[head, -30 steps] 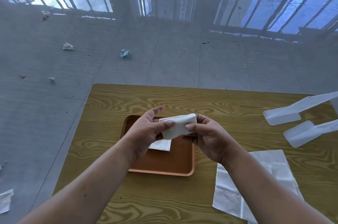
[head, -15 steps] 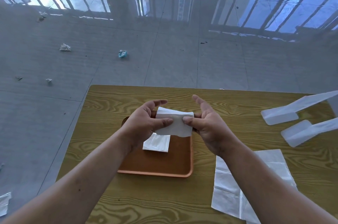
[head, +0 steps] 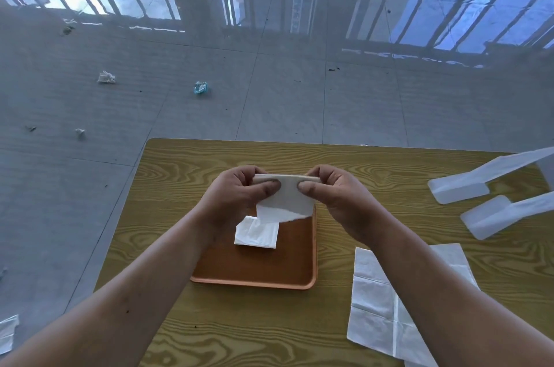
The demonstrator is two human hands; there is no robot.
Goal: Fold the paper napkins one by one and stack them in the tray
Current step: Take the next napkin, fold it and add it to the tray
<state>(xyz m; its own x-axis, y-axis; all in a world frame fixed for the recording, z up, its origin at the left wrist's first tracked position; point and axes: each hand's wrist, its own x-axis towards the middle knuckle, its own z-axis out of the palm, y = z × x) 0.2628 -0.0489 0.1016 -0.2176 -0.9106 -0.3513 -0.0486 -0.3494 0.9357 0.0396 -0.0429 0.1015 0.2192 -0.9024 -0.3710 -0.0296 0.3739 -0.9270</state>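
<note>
A white paper napkin (head: 284,200), folded small, hangs in the air above the far end of the orange tray (head: 269,264). My left hand (head: 239,195) pinches its top left corner and my right hand (head: 332,198) pinches its top right corner, thumbs toward me. Below it, one folded napkin (head: 257,231) lies flat in the tray's far left part. Unfolded napkins (head: 389,303) lie spread on the wooden table (head: 180,186) to the right of the tray, partly hidden under my right forearm.
Two white plastic pieces (head: 479,183) rest on the table at the far right. The table's left edge (head: 120,231) drops to a grey tiled floor with scattered scraps (head: 105,78). A piece of paper (head: 7,333) lies on the floor at lower left.
Both hands lifted the napkin a little away from me and closed their fingers on its top edge; it now hangs down from that folded edge instead of lying loosely between open fingers.
</note>
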